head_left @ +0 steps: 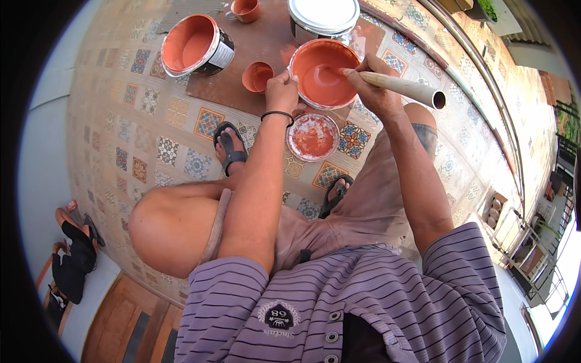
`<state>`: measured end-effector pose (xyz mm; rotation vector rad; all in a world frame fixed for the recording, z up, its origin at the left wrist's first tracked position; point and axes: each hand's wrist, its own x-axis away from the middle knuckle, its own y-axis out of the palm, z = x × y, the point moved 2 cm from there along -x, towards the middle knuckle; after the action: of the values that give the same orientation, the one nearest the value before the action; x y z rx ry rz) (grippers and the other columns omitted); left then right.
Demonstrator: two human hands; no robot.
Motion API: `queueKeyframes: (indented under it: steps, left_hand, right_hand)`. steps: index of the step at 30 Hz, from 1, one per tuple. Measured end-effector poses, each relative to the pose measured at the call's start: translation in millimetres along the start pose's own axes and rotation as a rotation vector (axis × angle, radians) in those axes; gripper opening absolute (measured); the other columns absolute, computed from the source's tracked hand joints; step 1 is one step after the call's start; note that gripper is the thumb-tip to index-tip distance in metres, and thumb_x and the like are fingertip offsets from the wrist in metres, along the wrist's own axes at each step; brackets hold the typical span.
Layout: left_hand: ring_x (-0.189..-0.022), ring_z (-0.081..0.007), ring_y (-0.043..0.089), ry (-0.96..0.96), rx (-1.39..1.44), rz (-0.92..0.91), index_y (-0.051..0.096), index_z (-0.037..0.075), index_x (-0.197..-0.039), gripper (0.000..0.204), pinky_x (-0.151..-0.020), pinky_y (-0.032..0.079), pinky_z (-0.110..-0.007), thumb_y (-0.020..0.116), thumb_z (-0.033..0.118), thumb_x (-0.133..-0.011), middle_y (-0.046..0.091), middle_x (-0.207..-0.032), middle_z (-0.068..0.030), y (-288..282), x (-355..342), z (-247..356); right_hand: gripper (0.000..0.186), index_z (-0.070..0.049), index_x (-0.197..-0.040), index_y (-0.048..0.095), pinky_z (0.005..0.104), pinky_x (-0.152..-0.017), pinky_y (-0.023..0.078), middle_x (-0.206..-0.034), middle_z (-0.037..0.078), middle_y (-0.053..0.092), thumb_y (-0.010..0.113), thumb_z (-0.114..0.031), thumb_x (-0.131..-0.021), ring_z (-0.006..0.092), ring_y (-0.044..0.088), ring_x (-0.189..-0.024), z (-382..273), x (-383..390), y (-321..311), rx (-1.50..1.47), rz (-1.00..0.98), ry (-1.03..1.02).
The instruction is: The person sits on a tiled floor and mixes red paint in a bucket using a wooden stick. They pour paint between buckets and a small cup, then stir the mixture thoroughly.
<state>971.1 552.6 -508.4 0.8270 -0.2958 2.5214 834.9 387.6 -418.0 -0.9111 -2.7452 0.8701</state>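
Observation:
A bucket of orange-red paint (315, 85) stands in front of me, its paint swirled on the surface. My left hand (282, 92) is closed on the bucket's left rim. In my right hand (378, 88) is a cream-coloured hollow pipe (408, 89), held slantwise; its open end points right and its other end reaches into the paint. A round lid smeared with paint (313, 138) lies on the floor just below the bucket. Beside my left hand stands a small paint-stained cup (258, 77).
A second paint bucket (192, 45) stands at the left, with a small orange mug (246, 9) behind. At the back is a white-lidded bucket (324, 13). A brown board (218, 91) lies under them on patterned flooring (175, 112). Another person (75, 260) sits at far left.

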Motion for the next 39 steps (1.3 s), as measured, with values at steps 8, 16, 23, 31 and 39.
queueKeyframes:
  steps: [8, 16, 23, 31, 39]
  left_hand:
    - [-0.099, -0.0263, 0.078, -0.012, 0.018, -0.036, 0.064, -0.002, -0.147, 0.041, -0.066, 0.072, -0.042, 0.062, 0.012, -0.108, 0.073, -0.129, -0.0176, -4.7, -5.4, -4.9]
    - [-0.093, -0.0247, 0.078, 0.015, 0.023, -0.019, 0.062, -0.002, -0.148, 0.043, -0.067, 0.072, -0.041, 0.062, 0.012, -0.108, 0.075, -0.123, -0.0167, -3.6, -4.6, -4.3]
    - [-0.09, -0.0233, 0.078, 0.013, 0.01, 0.022, 0.068, -0.001, -0.143, 0.038, -0.065, 0.071, -0.041, 0.062, 0.011, -0.107, 0.076, -0.116, -0.0164, -2.3, -2.1, -1.4]
    - [-0.092, -0.0245, 0.078, 0.022, -0.002, -0.005, 0.067, 0.0, -0.145, 0.039, -0.066, 0.072, -0.04, 0.061, 0.011, -0.108, 0.075, -0.121, -0.0166, -2.7, -4.0, 0.7]
    - [-0.093, -0.0241, 0.079, 0.011, 0.027, -0.016, 0.063, 0.0, -0.149, 0.042, -0.065, 0.071, -0.039, 0.061, 0.011, -0.108, 0.075, -0.124, -0.0176, -3.1, -5.5, -4.7]
  right_hand:
    - [0.027, -0.004, -0.08, 0.059, 0.0347, -0.06, 0.049, -0.07, 0.006, 0.065, 0.082, -0.016, -0.09, 0.0133, 0.059, -0.065, 1.2, 7.1, 16.0, -0.144, -0.06, -0.001]
    - [0.028, -0.004, -0.08, 0.061, 0.0313, -0.058, 0.05, -0.07, 0.005, 0.067, 0.085, -0.017, -0.09, 0.0095, 0.062, -0.067, 6.5, 20.6, 1.0, -0.077, -0.05, 0.308]
    - [0.024, -0.004, -0.081, 0.061, 0.0345, -0.058, 0.052, -0.07, 0.007, 0.071, 0.081, -0.013, -0.092, 0.0125, 0.063, -0.063, 17.4, -6.9, 12.6, -0.096, 0.082, -0.121]
    - [0.03, -0.006, -0.078, 0.059, 0.0358, -0.059, 0.051, -0.068, 0.006, 0.067, 0.084, -0.017, -0.088, 0.0128, 0.063, -0.064, 3.0, 11.6, 18.6, -0.089, -0.119, 0.023]
    - [0.024, -0.003, -0.078, 0.063, 0.0331, -0.063, 0.056, -0.072, 0.008, 0.073, 0.083, -0.015, -0.086, 0.0132, 0.069, -0.067, 3.3, -0.6, -8.2, 0.056, 0.022, 0.21]
